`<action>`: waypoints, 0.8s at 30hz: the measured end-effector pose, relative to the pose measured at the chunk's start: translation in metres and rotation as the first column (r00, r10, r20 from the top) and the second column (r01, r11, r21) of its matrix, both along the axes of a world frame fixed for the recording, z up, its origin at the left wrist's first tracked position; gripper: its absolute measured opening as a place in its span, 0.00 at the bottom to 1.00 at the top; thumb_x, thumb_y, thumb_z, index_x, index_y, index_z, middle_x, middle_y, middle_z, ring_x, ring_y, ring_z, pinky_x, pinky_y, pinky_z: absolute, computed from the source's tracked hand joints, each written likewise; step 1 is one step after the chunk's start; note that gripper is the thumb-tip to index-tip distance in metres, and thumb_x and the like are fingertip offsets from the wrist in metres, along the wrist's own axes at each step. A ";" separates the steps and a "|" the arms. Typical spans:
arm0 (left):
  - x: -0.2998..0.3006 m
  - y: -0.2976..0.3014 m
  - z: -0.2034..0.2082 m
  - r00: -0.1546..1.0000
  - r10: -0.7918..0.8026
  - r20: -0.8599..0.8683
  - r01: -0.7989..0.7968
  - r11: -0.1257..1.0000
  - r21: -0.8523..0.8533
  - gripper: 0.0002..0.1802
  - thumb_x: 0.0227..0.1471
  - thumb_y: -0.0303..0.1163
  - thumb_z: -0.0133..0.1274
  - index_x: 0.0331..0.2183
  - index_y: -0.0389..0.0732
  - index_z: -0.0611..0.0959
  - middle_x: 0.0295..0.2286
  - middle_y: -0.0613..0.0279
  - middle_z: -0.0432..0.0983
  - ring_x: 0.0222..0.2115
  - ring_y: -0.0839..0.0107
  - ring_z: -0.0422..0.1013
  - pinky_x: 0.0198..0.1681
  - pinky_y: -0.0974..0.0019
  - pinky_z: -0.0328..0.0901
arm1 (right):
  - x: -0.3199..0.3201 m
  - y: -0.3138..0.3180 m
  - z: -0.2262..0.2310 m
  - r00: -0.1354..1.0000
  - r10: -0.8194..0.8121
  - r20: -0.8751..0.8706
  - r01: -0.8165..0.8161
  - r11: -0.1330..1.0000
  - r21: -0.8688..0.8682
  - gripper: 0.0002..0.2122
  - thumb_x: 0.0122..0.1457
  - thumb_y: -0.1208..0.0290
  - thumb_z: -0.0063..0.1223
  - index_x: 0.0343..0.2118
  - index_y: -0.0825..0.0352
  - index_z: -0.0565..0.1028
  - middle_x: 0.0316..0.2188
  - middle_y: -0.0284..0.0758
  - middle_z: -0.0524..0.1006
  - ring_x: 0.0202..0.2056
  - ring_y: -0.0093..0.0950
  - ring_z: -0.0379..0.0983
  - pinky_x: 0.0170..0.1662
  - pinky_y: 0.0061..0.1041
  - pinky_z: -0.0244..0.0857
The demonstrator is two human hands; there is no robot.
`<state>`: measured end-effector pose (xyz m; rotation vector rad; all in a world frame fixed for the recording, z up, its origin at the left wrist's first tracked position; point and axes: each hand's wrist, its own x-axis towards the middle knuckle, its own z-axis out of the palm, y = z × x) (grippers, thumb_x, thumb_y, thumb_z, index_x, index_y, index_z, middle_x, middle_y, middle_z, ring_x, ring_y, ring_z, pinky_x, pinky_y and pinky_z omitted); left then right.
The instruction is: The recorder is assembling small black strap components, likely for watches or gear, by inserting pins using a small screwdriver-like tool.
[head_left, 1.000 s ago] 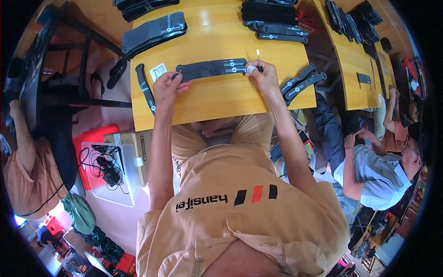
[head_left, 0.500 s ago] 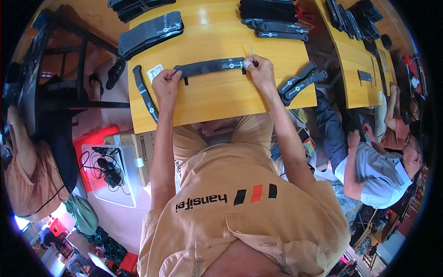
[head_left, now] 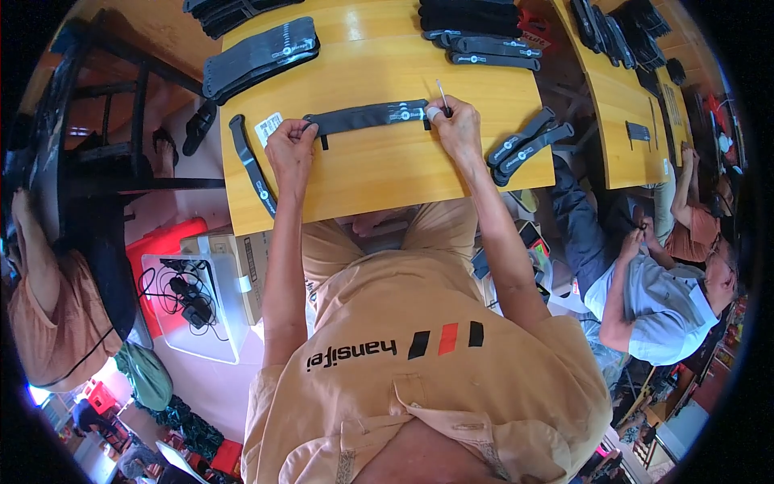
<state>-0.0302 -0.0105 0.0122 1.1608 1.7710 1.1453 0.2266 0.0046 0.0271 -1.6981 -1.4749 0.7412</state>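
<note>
A black strap (head_left: 367,118) with pale printing near its right end is stretched between my two hands above the yellow table. My left hand (head_left: 290,147) pinches its left end, thumb against fingers. At the other end, my right hand (head_left: 456,125) is closed on the strap's tip. The same hand also keeps a slim pointed tool (head_left: 441,89) with a thin metal shaft, pointing away from me; its handle is mostly hidden by the fingers. Short dark tabs (head_left: 325,143) show below the strap near each end; whether they belong to it I cannot tell.
One loose strap (head_left: 251,165) lies left, by a white label (head_left: 268,127). Several folded straps (head_left: 528,145) rest right of my right hand. Strap stacks (head_left: 262,60) stand at the far left and far right (head_left: 492,52). A co-worker (head_left: 657,302) sits at the right.
My hands and the strap hold almost the same place. The picture has shifted slightly. At the right, the co-worker's hands have risen a little.
</note>
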 end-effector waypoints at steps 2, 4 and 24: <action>0.000 0.000 0.001 1.000 0.001 0.003 -0.001 1.000 0.003 0.09 0.42 0.28 0.57 0.26 0.31 0.78 0.15 0.64 0.71 0.13 0.80 0.64 0.15 0.76 0.58 | -0.001 0.000 0.000 1.000 -0.001 -0.002 0.001 1.000 -0.001 0.05 0.47 0.74 0.53 0.24 0.71 0.75 0.14 0.38 0.72 0.17 0.28 0.69 0.24 0.26 0.62; 0.001 -0.001 0.003 0.998 0.007 0.058 -0.006 1.000 -0.020 0.09 0.42 0.28 0.57 0.26 0.31 0.78 0.16 0.63 0.71 0.13 0.80 0.64 0.14 0.77 0.58 | -0.001 0.001 -0.001 1.000 -0.001 -0.005 0.001 1.000 0.000 0.05 0.47 0.74 0.53 0.23 0.70 0.75 0.13 0.38 0.72 0.17 0.27 0.69 0.24 0.26 0.62; 0.003 -0.002 0.003 1.000 0.004 -0.016 -0.004 1.000 0.023 0.08 0.44 0.28 0.57 0.26 0.33 0.77 0.17 0.65 0.70 0.12 0.81 0.64 0.13 0.78 0.59 | -0.002 0.000 -0.003 1.000 -0.019 0.000 0.019 1.000 0.004 0.04 0.48 0.75 0.52 0.23 0.70 0.75 0.13 0.40 0.71 0.16 0.32 0.69 0.24 0.29 0.62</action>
